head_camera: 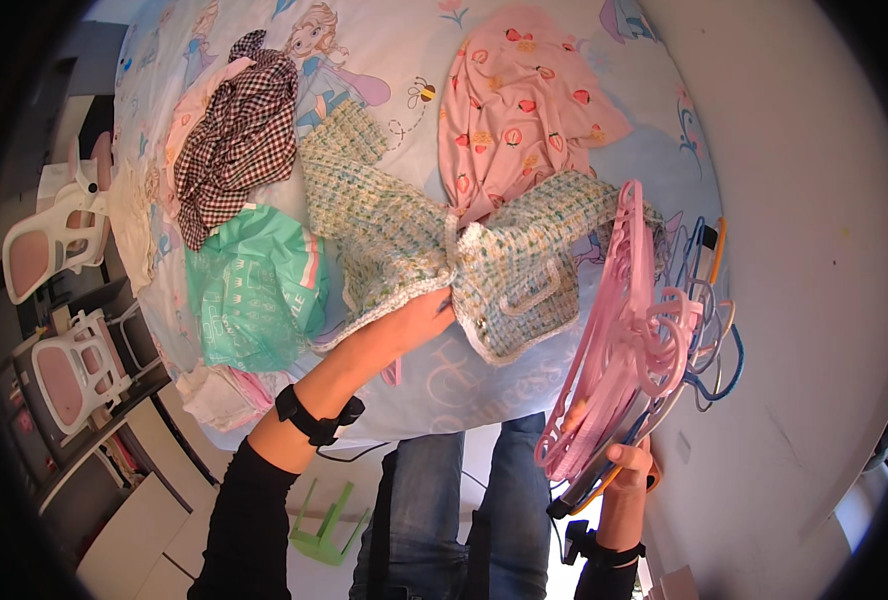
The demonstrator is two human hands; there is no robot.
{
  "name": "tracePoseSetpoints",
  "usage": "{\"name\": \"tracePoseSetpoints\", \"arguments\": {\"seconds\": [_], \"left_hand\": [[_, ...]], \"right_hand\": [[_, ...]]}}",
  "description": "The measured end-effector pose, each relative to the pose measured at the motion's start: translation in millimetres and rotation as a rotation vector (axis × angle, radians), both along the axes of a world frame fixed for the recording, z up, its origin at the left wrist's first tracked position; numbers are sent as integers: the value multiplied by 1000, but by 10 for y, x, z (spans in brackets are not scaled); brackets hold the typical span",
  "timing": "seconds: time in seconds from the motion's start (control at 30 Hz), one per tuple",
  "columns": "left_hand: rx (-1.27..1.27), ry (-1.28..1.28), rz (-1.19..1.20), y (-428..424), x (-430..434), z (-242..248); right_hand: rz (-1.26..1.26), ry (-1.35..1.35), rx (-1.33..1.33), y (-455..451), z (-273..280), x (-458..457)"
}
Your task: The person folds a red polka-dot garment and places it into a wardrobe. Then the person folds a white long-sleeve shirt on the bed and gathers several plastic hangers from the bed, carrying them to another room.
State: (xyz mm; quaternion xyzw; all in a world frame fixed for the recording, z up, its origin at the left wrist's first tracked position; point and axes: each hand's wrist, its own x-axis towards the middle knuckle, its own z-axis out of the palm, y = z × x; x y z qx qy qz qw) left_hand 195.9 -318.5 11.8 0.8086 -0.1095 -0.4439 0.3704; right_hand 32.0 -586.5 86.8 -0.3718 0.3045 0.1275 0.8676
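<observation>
A green, yellow and white tweed jacket lies spread on the bed, its front edges trimmed in white. My left hand reaches in under the jacket's front; the fingers are hidden, so its grip cannot be seen. Below that forearm, a small pink plastic piece sticks out, possibly a hanger end. My right hand grips a bundle of clothes hangers at the bed's right side. Most are pink plastic; blue, orange and metal ones lie behind them.
A pink strawberry-print garment lies beyond the jacket on the printed bedsheet. To the left are a checked garment, a green plastic bag and folded clothes. A wall borders the right; a green stool stands below.
</observation>
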Motion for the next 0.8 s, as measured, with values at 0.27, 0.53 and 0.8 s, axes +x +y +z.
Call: {"name": "tracePoseSetpoints", "arguments": {"seconds": [0.27,0.53,0.8], "left_hand": [[-162,-74,198,99,461,394],[17,-108,27,132,708,658],[-1175,-382,1088,832,253,1867]], "right_hand": [[0,-10,-15,66,28,79],[-8,15,-49,102,52,59],[-31,181,-64,5,69,-58]]}}
